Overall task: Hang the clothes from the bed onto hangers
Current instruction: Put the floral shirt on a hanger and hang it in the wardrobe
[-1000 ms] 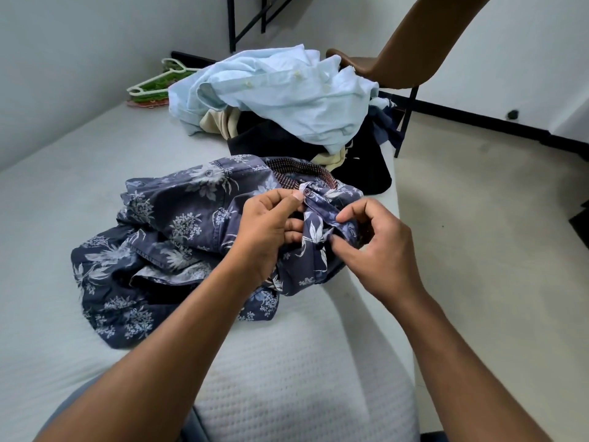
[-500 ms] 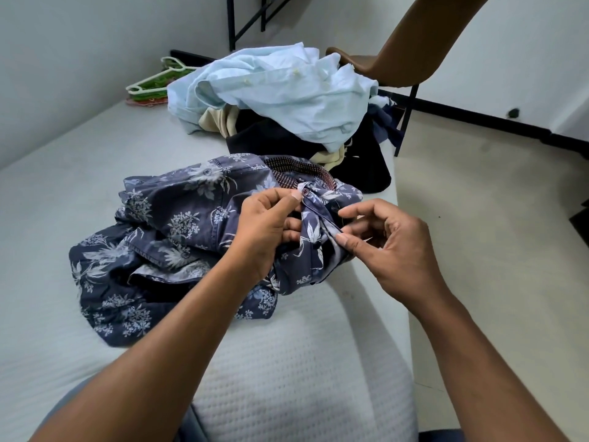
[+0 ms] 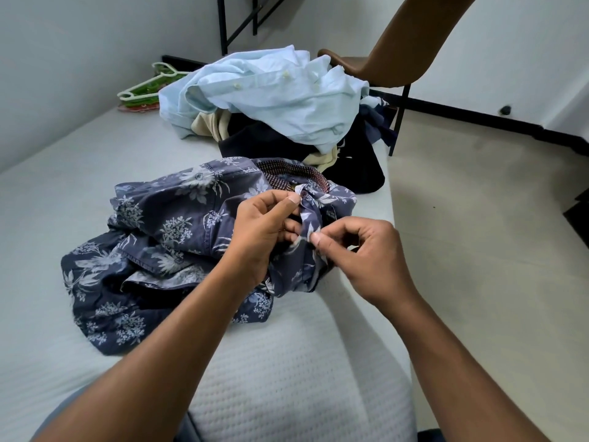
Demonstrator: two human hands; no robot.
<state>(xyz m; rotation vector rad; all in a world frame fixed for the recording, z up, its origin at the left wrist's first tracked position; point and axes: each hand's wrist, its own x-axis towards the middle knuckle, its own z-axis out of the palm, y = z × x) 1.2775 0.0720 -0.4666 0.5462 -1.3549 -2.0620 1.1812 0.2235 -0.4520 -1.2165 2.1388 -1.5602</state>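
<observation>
Blue flower shirt [image 3: 165,244], just 1, lies bunched on the white bed [image 3: 287,378] near its edge. Far end: 1 pile w/ a pale blue shirt [image 3: 274,100] on top, plus hangers [image 3: 143,94], can't count them. Left hand [image 3: 261,231] pinches the shirt's button edge, fingers curled. Right hand [image 3: 366,253] pinches the cloth just below.
</observation>
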